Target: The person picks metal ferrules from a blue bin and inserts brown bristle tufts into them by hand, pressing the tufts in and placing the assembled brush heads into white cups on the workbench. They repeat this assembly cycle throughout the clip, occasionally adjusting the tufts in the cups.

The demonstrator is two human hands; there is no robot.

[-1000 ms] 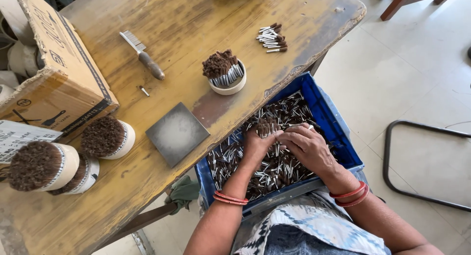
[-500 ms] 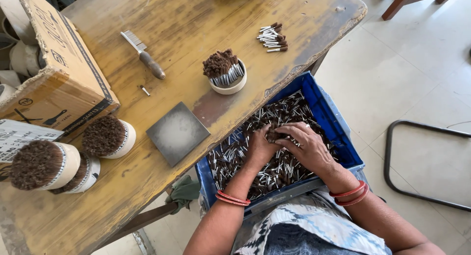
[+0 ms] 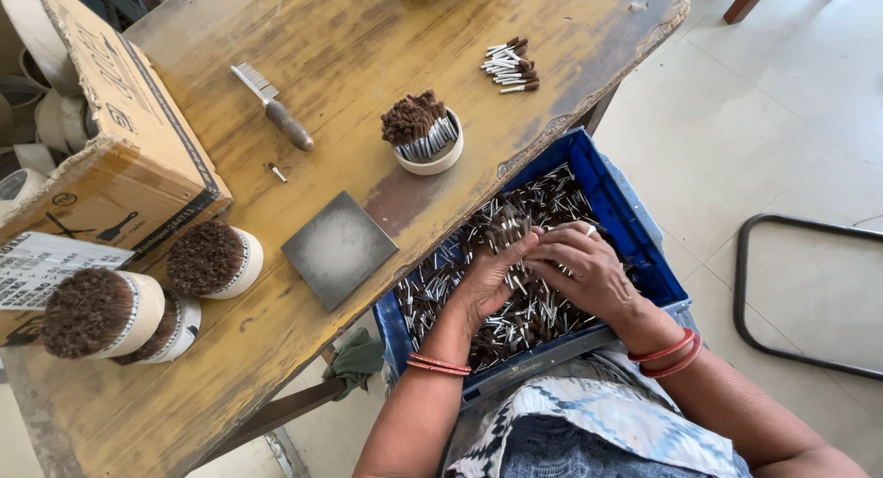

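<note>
Both hands, left hand (image 3: 487, 280) and right hand (image 3: 579, 271), pinch a bundle of small brushes (image 3: 508, 228) over the blue crate (image 3: 635, 230); a loose pinch could scatter them.

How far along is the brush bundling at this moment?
Done: three full rolls of brown-tipped brushes lie on the table. Part done: a white ring holds only some brushes, and a few lie loose. In hand: the left hand and right hand gather brushes in the blue crate. Left: the crate looks mostly full.
</note>
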